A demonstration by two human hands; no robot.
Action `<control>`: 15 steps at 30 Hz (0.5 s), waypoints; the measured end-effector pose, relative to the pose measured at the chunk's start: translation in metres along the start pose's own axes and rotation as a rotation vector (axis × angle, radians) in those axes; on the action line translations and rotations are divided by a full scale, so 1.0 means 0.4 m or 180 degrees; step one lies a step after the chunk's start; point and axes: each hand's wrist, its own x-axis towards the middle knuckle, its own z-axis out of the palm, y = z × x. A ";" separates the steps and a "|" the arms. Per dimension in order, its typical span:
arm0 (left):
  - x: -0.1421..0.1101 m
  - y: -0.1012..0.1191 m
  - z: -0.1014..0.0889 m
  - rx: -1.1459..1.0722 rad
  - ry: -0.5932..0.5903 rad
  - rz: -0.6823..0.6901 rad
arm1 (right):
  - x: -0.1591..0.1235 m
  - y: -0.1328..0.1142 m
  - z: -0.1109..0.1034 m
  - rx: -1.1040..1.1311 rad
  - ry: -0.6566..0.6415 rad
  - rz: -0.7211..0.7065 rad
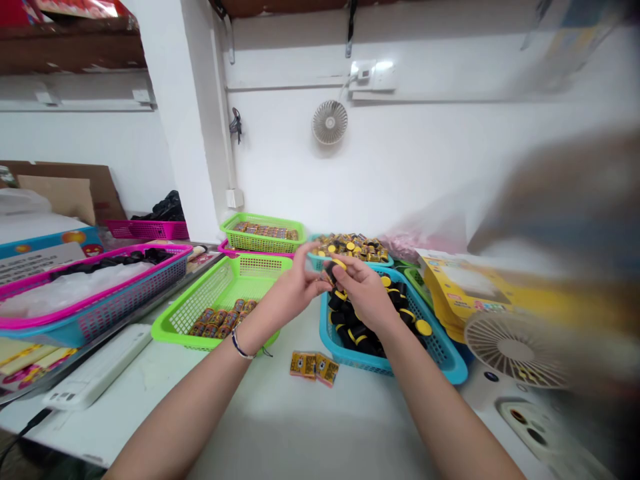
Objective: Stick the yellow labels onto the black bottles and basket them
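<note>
My left hand (296, 288) and my right hand (367, 293) meet over the blue basket, with fingers closed around a small black canister with a yellow lid (338, 265). Fingers cover part of it. Below my right hand, the blue basket (453, 363) holds many similar black canisters with yellow caps (363, 343). Left of my left hand, a green basket (173, 323) contains small patterned cylinders (220, 321) in rows. Two flat gold-printed packets (314, 367) lie on the white table between the baskets, overlapping slightly.
Behind are another green basket (265, 245) and a light-blue basket of gold pieces with yellow caps (357, 248). At right stand yellow boxes (457, 293), a desk fan (515, 350) and a phone (545, 430). Leftward lie a white power bank (100, 367) and a pink-rimmed basket (175, 251).
</note>
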 end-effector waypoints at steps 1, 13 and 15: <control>-0.001 0.002 -0.001 -0.0083 0.0007 0.0011 | -0.001 0.000 0.001 -0.0032 -0.0020 -0.0078; -0.009 0.006 -0.005 -0.0115 0.0206 0.0255 | -0.023 -0.055 -0.010 -0.0897 -0.0429 -0.0585; -0.012 0.007 -0.001 0.0131 0.0302 0.0275 | -0.026 -0.062 -0.012 -0.1077 -0.0262 -0.0576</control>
